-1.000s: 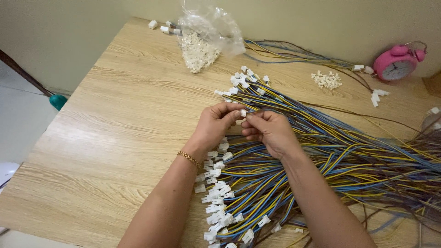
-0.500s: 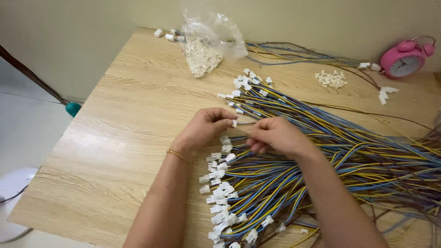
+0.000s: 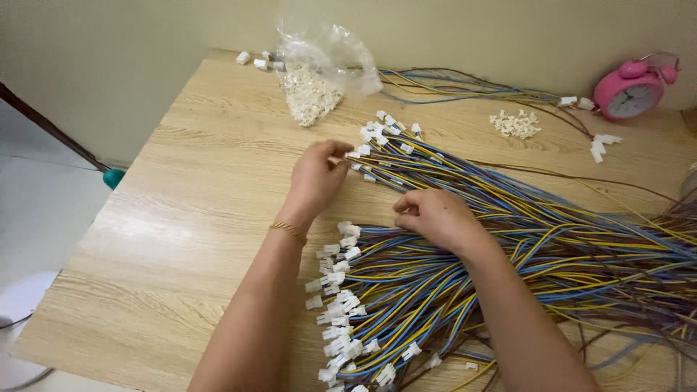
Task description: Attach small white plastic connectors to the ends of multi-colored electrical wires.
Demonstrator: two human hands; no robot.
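The left hand (image 3: pixel 317 176) pinches a white connector (image 3: pixel 353 154) on blue, yellow and brown wires (image 3: pixel 465 181). The right hand (image 3: pixel 434 215) rests curled on them; whether its fingers grip cannot be told.

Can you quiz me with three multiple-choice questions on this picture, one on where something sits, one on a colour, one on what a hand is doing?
1. Where is the alarm clock?
A. far right corner of the wooden table
B. near left edge
C. under the wires

2. What colour is the clock?
A. green
B. pink
C. black

3. What is the left hand doing?
A. lying flat on bare wood
B. holding the clear bag
C. pinching a white connector at a wire end

Answers: 1 A, it stands by the wall at the table's far right. 2 B, its case and bells are pink. 3 C, its fingertips close on a connector of the upper wire bundle, while the right hand rests on the wires.
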